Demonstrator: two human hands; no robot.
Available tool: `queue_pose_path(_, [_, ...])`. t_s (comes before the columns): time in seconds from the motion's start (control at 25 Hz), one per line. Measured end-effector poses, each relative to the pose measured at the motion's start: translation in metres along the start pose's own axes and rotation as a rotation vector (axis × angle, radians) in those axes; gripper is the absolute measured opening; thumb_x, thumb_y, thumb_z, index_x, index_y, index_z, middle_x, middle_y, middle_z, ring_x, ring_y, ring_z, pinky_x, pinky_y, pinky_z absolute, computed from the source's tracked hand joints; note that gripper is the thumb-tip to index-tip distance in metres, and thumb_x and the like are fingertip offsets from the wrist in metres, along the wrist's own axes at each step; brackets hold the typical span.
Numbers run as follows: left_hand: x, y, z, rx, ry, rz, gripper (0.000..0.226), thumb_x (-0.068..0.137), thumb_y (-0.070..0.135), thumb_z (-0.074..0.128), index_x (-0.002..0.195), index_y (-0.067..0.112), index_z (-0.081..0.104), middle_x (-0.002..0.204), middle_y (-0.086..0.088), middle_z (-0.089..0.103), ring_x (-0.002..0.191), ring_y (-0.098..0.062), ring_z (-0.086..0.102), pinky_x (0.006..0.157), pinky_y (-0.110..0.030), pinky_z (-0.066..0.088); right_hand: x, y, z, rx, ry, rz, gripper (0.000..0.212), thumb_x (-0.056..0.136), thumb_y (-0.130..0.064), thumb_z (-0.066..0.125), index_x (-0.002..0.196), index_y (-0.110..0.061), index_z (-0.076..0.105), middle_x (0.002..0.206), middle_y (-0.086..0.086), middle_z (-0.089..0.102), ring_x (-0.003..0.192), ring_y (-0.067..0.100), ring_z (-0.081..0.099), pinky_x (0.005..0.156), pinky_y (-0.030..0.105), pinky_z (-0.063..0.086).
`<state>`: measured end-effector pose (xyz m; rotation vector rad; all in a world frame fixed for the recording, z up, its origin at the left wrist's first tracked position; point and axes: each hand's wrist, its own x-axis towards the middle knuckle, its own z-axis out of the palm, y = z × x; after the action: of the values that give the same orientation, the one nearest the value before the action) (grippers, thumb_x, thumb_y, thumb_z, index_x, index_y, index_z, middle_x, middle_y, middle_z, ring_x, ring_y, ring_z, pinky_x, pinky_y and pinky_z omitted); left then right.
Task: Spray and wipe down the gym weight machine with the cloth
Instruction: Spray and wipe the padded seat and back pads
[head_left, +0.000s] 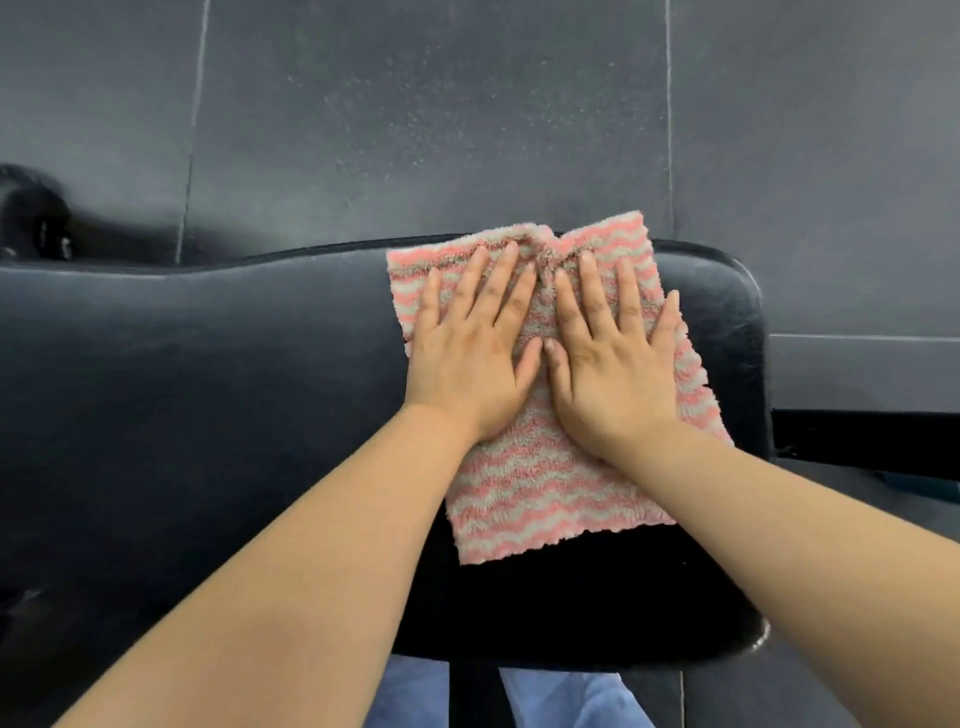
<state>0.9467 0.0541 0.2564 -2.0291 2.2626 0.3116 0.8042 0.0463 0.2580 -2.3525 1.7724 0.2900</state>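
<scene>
both hands flat atop cloth

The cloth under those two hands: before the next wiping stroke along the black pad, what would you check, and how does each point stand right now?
1. Left hand flat on the cloth: ok, fingers straight and spread.
2. Right hand flat on the cloth: ok, beside the left, thumbs nearly meeting.
3. Cloth lying smooth: not ok, it bunches into a ridge between the hands at the far edge.
4. Cloth fully on the black pad: not ok, its far edge hangs past the pad's rim.
5. Unwiped pad to the left free of objects: ok.
6. Pad sprayed: cannot tell; no spray bottle is in view.
</scene>
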Motion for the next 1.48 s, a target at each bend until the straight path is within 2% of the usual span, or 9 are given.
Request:
queue_pose_path(0.2, [0.020,-0.007,-0.005,0.002,-0.004,0.001,0.059,0.097,0.042,0.016,0.151,0.023,0.002,0.159,0.003,0.000,0.146,-0.017,-0.003,0.116,-0.045,-0.005,0.039,-0.007,-0.013,0.010,-0.010,-0.001,0.057,0.098,-0.042,0.011,0.152,-0.027,-0.001,0.160,-0.005,-0.004,0.147,0.025,-0.009,0.111,0.060,-0.010])
queue_pose_path(0.36, [0.036,-0.011,-0.010,0.014,0.012,-0.049,0.057,0.099,0.040,0.018,0.151,0.022,0.002,0.159,0.001,0.004,0.146,-0.021,-0.002,0.115,-0.050,-0.005,0.052,-0.013,-0.016,0.011,0.008,0.037,0.053,0.101,-0.040,0.012,0.152,-0.029,0.001,0.160,-0.003,-0.003,0.147,0.024,-0.006,0.111,0.062,-0.008])
queue_pose_path(0.56, [-0.023,0.002,-0.002,0.015,-0.013,-0.083,0.062,0.099,0.041,0.016,0.150,0.013,-0.005,0.158,-0.006,-0.008,0.145,-0.022,-0.009,0.116,-0.045,-0.008,-0.002,-0.018,-0.007,0.091,0.007,0.038,0.059,0.101,-0.042,0.017,0.152,-0.023,-0.004,0.160,0.001,-0.009,0.146,0.023,-0.011,0.114,0.056,-0.009])
queue_pose_path(0.72, [-0.092,0.020,0.017,0.016,-0.070,-0.074,0.063,0.094,0.044,0.001,0.143,0.010,-0.018,0.155,-0.008,-0.018,0.144,-0.022,-0.017,0.117,-0.044,-0.010,-0.072,-0.024,0.015,0.079,-0.033,0.011,0.064,0.095,-0.048,0.004,0.151,-0.020,-0.005,0.160,0.002,-0.009,0.147,0.024,-0.010,0.111,0.056,-0.012])
queue_pose_path(0.84, [-0.145,0.042,0.037,-0.057,0.012,-0.109,0.063,0.093,0.040,0.009,0.145,0.005,0.002,0.154,-0.012,-0.001,0.145,-0.023,0.001,0.115,-0.048,0.005,-0.124,-0.029,0.036,0.095,0.044,0.026,0.065,0.094,-0.044,0.017,0.149,-0.011,0.021,0.157,0.009,0.018,0.145,0.031,0.015,0.109,0.059,-0.001])
queue_pose_path(0.92, [-0.170,0.058,0.047,-0.108,0.058,-0.113,0.058,0.098,0.037,0.009,0.145,0.003,0.009,0.153,-0.014,0.010,0.143,-0.027,0.013,0.113,-0.049,0.014,-0.152,-0.030,0.046,0.103,0.079,0.052,0.062,0.093,-0.040,0.026,0.146,-0.007,0.029,0.153,0.012,0.030,0.141,0.032,0.022,0.107,0.060,0.008])
queue_pose_path(1.12, [-0.206,0.086,0.058,-0.090,-0.010,-0.061,0.057,0.099,0.037,-0.005,0.146,0.008,0.008,0.157,-0.012,0.005,0.145,-0.025,-0.004,0.115,-0.051,0.010,-0.208,-0.024,0.056,0.141,0.068,0.227,0.064,0.090,-0.037,0.030,0.142,0.001,0.031,0.151,0.016,0.031,0.140,0.030,0.023,0.108,0.059,0.016])
queue_pose_path(1.32, [-0.194,0.120,0.057,-0.043,0.031,0.101,0.055,0.097,0.038,0.018,0.144,0.010,0.019,0.154,-0.012,0.018,0.145,-0.025,-0.005,0.114,-0.051,0.006,-0.229,0.005,0.059,0.151,0.045,0.397,0.064,0.090,-0.034,0.030,0.142,0.004,0.027,0.150,0.015,0.030,0.140,0.024,0.023,0.107,0.060,0.015])
queue_pose_path(1.48, [-0.151,0.141,0.046,-0.020,0.020,0.258,0.058,0.089,0.042,0.029,0.141,0.015,0.031,0.150,-0.012,0.033,0.140,-0.029,0.021,0.112,-0.050,0.006,-0.218,0.040,0.054,0.170,-0.001,0.444,0.063,0.091,-0.035,0.027,0.145,-0.002,0.026,0.152,0.008,0.030,0.141,0.024,0.028,0.106,0.060,0.012])
